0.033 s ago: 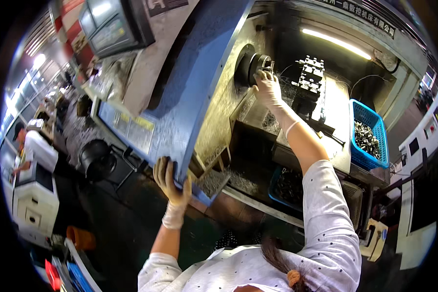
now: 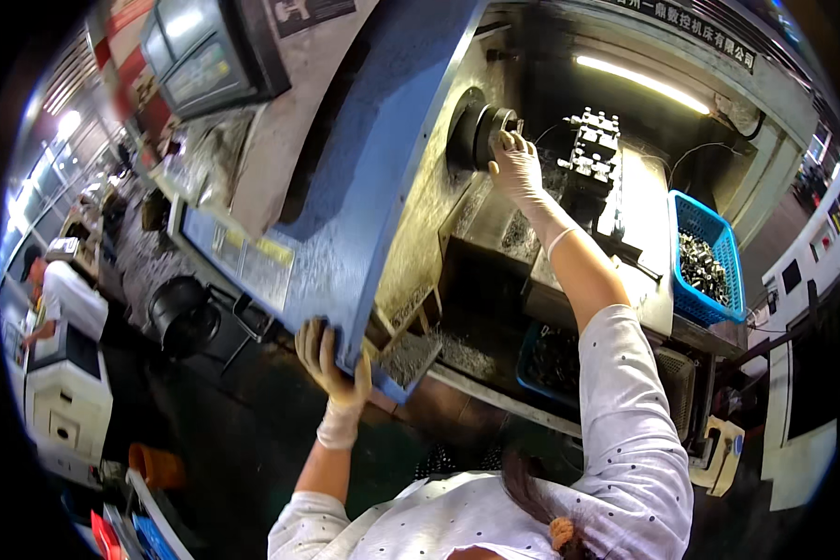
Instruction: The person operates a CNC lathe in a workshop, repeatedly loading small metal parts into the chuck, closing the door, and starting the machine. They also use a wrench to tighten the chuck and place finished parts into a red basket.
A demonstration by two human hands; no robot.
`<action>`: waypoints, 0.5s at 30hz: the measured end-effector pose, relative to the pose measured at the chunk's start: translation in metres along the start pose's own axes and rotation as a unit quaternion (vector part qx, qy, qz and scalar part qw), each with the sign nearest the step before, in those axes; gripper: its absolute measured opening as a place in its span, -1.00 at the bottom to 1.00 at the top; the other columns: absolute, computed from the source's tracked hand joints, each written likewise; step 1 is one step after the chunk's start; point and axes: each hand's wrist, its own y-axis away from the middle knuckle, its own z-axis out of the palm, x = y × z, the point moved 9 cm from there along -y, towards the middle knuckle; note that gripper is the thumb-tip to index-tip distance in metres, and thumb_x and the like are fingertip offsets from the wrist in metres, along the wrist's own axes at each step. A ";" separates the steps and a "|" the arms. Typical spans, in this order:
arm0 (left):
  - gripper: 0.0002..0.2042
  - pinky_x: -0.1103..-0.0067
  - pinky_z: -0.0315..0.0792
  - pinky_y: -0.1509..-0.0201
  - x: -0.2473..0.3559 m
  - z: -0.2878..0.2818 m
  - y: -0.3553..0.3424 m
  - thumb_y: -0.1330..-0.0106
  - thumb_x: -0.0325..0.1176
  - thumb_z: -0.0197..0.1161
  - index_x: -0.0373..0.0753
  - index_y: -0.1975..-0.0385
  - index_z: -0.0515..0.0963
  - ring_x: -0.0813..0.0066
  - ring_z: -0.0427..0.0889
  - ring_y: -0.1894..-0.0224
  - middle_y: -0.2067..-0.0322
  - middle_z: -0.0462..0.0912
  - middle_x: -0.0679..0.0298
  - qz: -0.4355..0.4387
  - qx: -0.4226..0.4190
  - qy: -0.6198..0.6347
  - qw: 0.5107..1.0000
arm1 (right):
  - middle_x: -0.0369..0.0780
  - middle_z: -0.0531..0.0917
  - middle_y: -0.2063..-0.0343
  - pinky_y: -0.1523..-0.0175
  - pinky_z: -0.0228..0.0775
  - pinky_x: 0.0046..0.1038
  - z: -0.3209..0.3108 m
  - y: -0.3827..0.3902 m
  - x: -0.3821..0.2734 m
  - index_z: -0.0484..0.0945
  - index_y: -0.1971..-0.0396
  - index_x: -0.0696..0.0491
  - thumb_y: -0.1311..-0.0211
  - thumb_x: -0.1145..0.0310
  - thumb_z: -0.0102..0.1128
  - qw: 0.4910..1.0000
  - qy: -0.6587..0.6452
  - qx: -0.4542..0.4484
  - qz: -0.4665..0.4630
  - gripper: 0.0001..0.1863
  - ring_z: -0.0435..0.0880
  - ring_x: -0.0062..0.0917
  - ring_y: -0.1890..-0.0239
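Observation:
My gloved left hand (image 2: 336, 369) grips the lower edge of the blue sliding door (image 2: 345, 243) of a lathe, fingers on its outer face and thumb at the rim. Inside the machine, my gloved right hand (image 2: 516, 170) reaches to the front of the dark round chuck (image 2: 471, 131), its fingers curled in at the chuck's face. A small metal bit shows at the fingertips; what they hold is mostly hidden. Right of that hand stands a tool block with several bright clamps (image 2: 593, 149).
A blue plastic basket (image 2: 736, 271) of small metal parts stands on the machine's right side. Below, another blue basket (image 2: 525, 369) holds dark pieces. Metal chips lie in a tray (image 2: 406, 359). A black stool (image 2: 185, 313) and a person in white (image 2: 70, 294) are at the left.
The view has shifted slightly. My left hand sits a little lower along the door's edge. My right hand remains at the chuck, its fingers slightly shifted.

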 end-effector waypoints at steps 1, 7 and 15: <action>-0.54 0.15 -0.03 -0.11 0.001 -0.006 0.009 -0.09 -0.19 -0.03 -0.35 0.06 0.20 -0.05 0.13 -0.05 0.02 0.21 -0.04 0.008 0.006 -0.005 1.000 | -0.20 0.34 0.09 -0.03 0.06 -0.35 -0.001 -0.011 0.010 0.37 0.21 0.03 0.19 0.28 0.11 1.000 0.001 -0.011 0.021 -0.58 0.24 -0.36 0.00; -0.52 0.06 -0.11 -0.11 -0.016 0.000 0.026 -0.08 -0.06 -0.09 -0.28 0.09 0.19 -0.05 0.07 -0.08 0.03 0.20 0.04 0.018 0.001 0.007 1.000 | -0.26 0.47 0.30 0.00 0.07 -0.40 0.038 -0.037 0.048 0.48 0.44 0.03 0.11 0.19 0.04 0.975 0.157 -0.124 -0.095 -0.75 0.31 -0.46 0.06; -0.53 0.06 -0.11 -0.12 -0.025 -0.003 0.037 0.01 0.01 -0.10 -0.07 0.10 0.21 0.00 0.09 -0.08 0.05 0.19 0.18 -0.028 -0.005 -0.021 0.999 | -0.21 0.49 0.35 0.13 0.25 -0.42 0.058 -0.070 0.008 0.42 0.36 0.03 0.00 0.01 -0.04 0.960 0.137 -0.187 -0.156 -0.62 0.44 -0.45 0.21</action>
